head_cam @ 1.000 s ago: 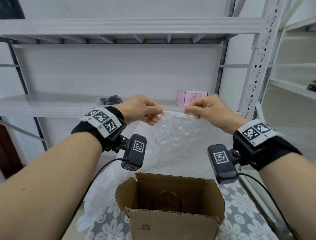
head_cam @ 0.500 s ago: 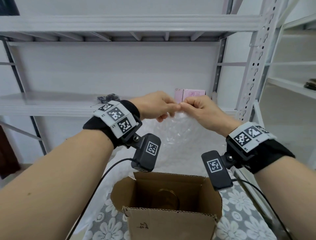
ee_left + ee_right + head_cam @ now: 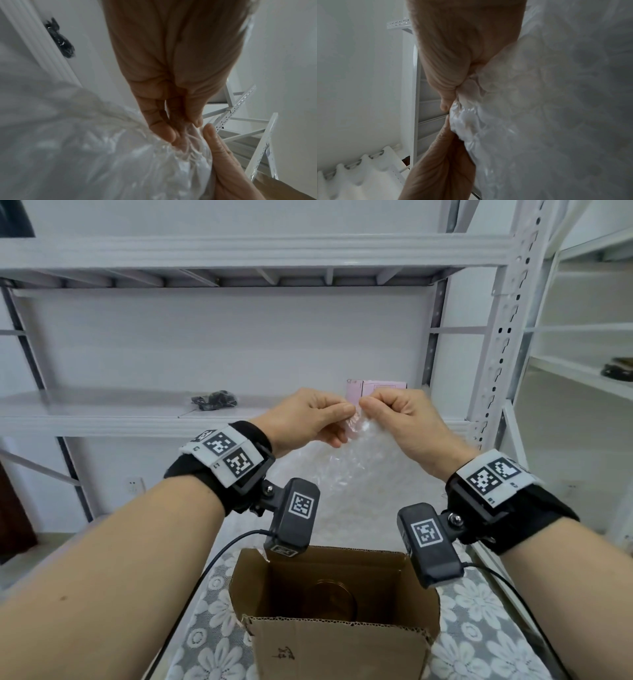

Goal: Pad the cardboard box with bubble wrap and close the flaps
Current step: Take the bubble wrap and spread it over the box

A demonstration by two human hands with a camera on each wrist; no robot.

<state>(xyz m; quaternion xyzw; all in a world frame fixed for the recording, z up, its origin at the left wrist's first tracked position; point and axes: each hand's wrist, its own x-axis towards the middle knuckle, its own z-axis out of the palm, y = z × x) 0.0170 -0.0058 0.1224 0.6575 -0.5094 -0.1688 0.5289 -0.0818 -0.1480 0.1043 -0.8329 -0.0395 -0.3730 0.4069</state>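
A clear sheet of bubble wrap hangs in the air above an open brown cardboard box near the bottom of the head view. My left hand and my right hand pinch its top edge side by side, fingertips almost touching. The left wrist view shows my left hand holding the bunched bubble wrap, with the other hand's thumb beside it. My right hand pinches the bubble wrap in the right wrist view. A round brown object lies inside the box.
The box stands on a grey cloth with white flowers. White metal shelving rises behind and to the right. A pink carton and a black bundle lie on the middle shelf. Black cables run from the wrist cameras.
My hands came together from a spread hold on the sheet's top edge, so the top edge is now gathered between them. They also rose slightly.
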